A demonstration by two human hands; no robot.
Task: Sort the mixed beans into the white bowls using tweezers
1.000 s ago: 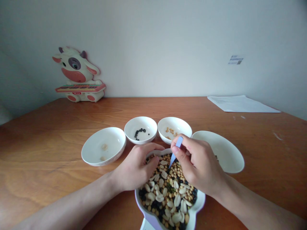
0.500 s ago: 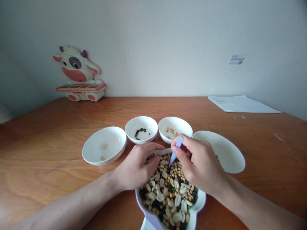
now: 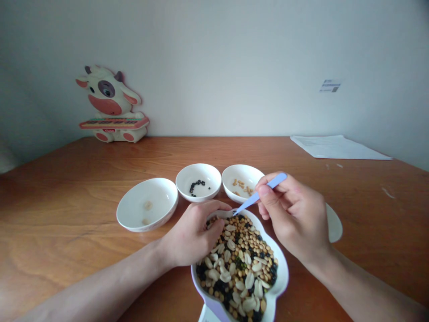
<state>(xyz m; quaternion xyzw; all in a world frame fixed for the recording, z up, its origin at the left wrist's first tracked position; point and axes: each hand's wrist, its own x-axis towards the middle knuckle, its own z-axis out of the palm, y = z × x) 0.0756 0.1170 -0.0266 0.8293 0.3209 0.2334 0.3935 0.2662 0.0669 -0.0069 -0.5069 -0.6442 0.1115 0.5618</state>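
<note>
My right hand (image 3: 296,214) pinches blue tweezers (image 3: 248,202), tilted down to the left. Their tips sit near the far rim of a flower-shaped container (image 3: 283,264), white inside and lilac outside, with a small black bean (image 3: 234,212) at the points. Peanuts (image 3: 250,280), yellow soybeans (image 3: 246,235) and black beans fill the container, with a few green specks among them. My left hand (image 3: 192,235) grips the container's left rim, thumb inside over the beans and fingers along the far edge.
Behind stand a white bowl with peanuts (image 3: 125,212), one with black beans (image 3: 180,183) and one with soybeans (image 3: 228,179). My right hand mostly covers another white bowl (image 3: 335,226). A toy cow keyboard (image 3: 114,107) and papers (image 3: 338,147) lie farther back.
My right hand has lifted and moved right, tilting the tweezers flatter. Their tips have risen from among the beans to the far rim with a black bean. My left hand stays put.
</note>
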